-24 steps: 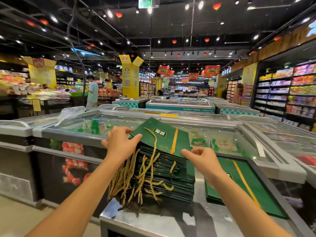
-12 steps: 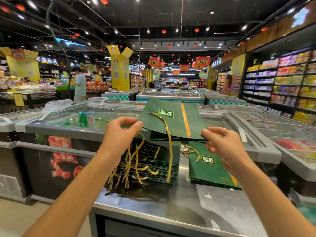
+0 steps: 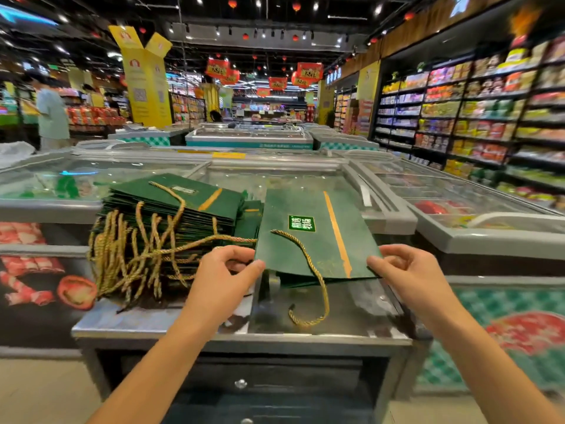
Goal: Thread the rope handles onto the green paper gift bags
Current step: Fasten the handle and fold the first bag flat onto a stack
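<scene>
Head view, single frame. Green gift bag [image 3: 318,240] is held flat over the steel worktop [image 3: 171,319], its near edge towards the wearer.

Left grip [image 3: 226,270]: thumb and forefinger pinch the bag's near left corner, at 7 o'clock of the bag. Right grip [image 3: 406,270]: thumb and forefinger pinch the near right corner, at 5 o'clock of the bag. The two grips are well apart, with the bag's near edge between them.

Gold rope handle [image 3: 308,264] runs from the bag's face towards 6 o'clock, over the near edge; its loose end curls on the worktop.

Stack of green bags [image 3: 183,206] sits at 9 o'clock of the held bag, just beside it. Its gold ropes [image 3: 122,258] hang over the near side.

Writing: the held bag bears a small green label [image 3: 301,223] with white Chinese characters, too blurred to read. An orange stripe [image 3: 336,234] runs alongside at 3 o'clock of the label. The stack's top bag carries the same kind of label, unreadable.
</scene>
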